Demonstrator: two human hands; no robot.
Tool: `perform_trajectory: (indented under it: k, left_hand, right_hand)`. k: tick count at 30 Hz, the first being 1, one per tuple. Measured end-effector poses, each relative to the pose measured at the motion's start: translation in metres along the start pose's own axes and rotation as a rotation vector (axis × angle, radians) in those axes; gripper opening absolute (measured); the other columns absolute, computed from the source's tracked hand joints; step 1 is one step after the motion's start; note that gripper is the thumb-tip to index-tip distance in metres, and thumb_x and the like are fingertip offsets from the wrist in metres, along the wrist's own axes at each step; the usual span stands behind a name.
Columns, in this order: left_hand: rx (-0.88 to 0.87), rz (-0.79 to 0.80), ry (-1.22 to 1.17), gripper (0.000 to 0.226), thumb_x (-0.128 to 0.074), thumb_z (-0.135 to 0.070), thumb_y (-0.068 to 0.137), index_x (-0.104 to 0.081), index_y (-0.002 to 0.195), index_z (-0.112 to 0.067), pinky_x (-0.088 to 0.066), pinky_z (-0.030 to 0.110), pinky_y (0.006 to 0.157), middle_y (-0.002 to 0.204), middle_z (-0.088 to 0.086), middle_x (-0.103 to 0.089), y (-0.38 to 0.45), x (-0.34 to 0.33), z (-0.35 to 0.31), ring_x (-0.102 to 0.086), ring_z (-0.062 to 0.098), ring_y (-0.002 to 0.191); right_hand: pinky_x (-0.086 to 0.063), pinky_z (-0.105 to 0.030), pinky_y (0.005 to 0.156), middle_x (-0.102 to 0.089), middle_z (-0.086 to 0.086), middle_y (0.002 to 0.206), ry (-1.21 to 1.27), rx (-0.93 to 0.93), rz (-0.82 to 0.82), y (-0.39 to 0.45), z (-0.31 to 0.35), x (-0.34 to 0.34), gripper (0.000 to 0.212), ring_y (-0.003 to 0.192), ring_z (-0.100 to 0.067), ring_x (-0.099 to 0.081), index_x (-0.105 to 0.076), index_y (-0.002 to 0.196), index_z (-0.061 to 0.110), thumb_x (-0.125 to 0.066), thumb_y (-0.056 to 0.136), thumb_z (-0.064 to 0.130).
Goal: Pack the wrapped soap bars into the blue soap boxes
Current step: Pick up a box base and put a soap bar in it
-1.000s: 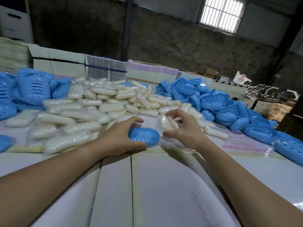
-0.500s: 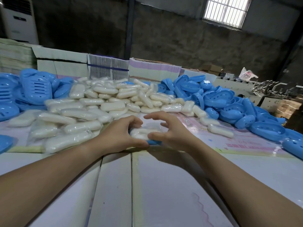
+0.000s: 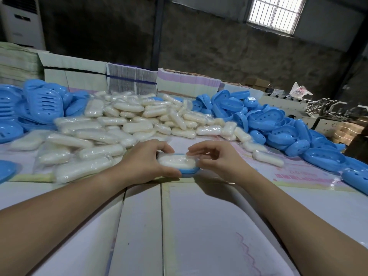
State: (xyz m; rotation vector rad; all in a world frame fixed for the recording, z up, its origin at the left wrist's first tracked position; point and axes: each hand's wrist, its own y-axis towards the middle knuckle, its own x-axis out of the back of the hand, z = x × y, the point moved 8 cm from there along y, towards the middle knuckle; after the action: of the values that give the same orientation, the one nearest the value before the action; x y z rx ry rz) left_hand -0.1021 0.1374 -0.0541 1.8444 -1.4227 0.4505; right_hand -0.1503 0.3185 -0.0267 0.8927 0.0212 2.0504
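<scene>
A wrapped white soap bar (image 3: pixel 176 161) lies in a blue soap box base (image 3: pixel 189 171) on the table in front of me. My left hand (image 3: pixel 148 161) grips the box's left end, thumb under its near side and fingers over the far edge. My right hand (image 3: pixel 216 157) is at the box's right end, fingers curled, fingertips touching the soap's wrapper. A big heap of wrapped soap bars (image 3: pixel 123 124) lies behind, with piles of blue box halves at the right (image 3: pixel 278 124) and left (image 3: pixel 37 104).
The table (image 3: pixel 179 226) is covered with white board sheets. Stacks of flat cartons (image 3: pixel 131 80) stand along the far edge. A loose soap bar (image 3: pixel 267 158) lies right of my right hand. One blue box part (image 3: pixel 6 170) sits at the left edge.
My right hand brought a wrapped soap bar from the right and set it into the blue box base that my left hand holds. The soap now lies seated in the base.
</scene>
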Motion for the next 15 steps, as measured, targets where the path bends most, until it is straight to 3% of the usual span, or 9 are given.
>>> perform_trajectory:
  k: [3,8,11,15]
  left_hand:
    - [-0.001,0.006,-0.003,0.06,-0.092,-0.053,0.053,-0.07,0.105,-0.034,-0.057,0.041,0.085,0.104,-0.014,-0.063,0.0,0.0,-0.002,-0.062,0.008,0.092]
    - [-0.004,0.007,0.03,0.061,-0.092,-0.054,0.054,-0.07,0.108,-0.034,-0.055,0.041,0.086,0.1,-0.013,-0.06,0.0,0.001,-0.005,-0.06,0.008,0.092]
    - [-0.003,0.016,0.043,0.064,-0.09,-0.056,0.052,-0.07,0.108,-0.034,-0.056,0.039,0.085,0.099,-0.014,-0.063,0.0,0.002,-0.006,-0.061,0.008,0.091]
    - [0.0,0.004,0.042,0.063,-0.09,-0.058,0.051,-0.071,0.106,-0.034,-0.057,0.038,0.082,0.098,-0.016,-0.065,0.0,0.003,-0.004,-0.062,0.007,0.089]
  right_hand:
    - [-0.055,-0.031,0.092,-0.072,0.007,0.108,-0.053,-0.061,0.015,0.001,-0.009,0.001,0.032,0.103,-0.01,-0.065,-0.074,0.104,0.026,-0.069,0.084,0.002]
    - [-0.054,-0.019,0.085,-0.073,0.011,0.107,-0.038,-0.094,0.004,0.003,-0.013,-0.002,0.035,0.096,-0.009,-0.065,-0.072,0.105,0.032,-0.071,0.083,0.004]
    - [-0.057,-0.021,0.08,-0.075,0.005,0.103,0.069,-0.191,0.015,0.003,-0.02,-0.002,0.029,0.09,-0.015,-0.069,-0.074,0.104,0.022,-0.072,0.083,0.002]
    - [-0.054,-0.016,0.072,-0.076,0.0,0.102,0.123,-0.208,0.041,0.002,-0.016,-0.005,0.028,0.086,-0.007,-0.071,-0.073,0.107,0.012,-0.07,0.084,-0.003]
